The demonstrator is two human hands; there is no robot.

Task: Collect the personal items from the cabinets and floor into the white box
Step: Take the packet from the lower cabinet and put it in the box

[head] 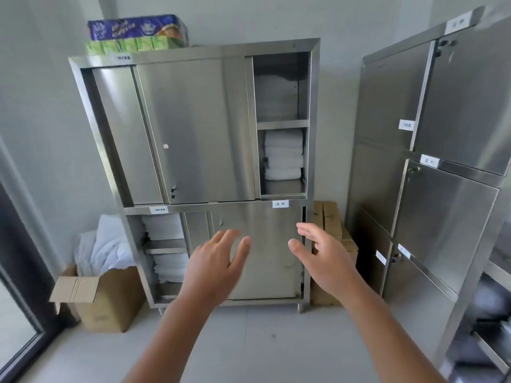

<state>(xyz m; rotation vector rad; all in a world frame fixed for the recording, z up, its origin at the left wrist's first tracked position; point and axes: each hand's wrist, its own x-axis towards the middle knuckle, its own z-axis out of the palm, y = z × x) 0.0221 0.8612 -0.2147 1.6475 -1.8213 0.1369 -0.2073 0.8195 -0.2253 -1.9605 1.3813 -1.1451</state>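
A steel cabinet (199,128) with sliding doors stands against the wall ahead. Its upper right bay is open and holds a stack of folded white towels (283,154). Its lower left bay is open too, with more folded white linen (166,244) on two shelves. My left hand (213,268) and my right hand (323,258) are raised in front of the lower sliding door (265,261), fingers apart, holding nothing. No white box is in view.
An open cardboard box (107,297) with white linen (107,244) stands on the floor left of the cabinet. Cardboard cartons (329,219) sit between the cabinets. A second steel locker cabinet (431,189) is at the right. Tissue packs (135,33) lie on top.
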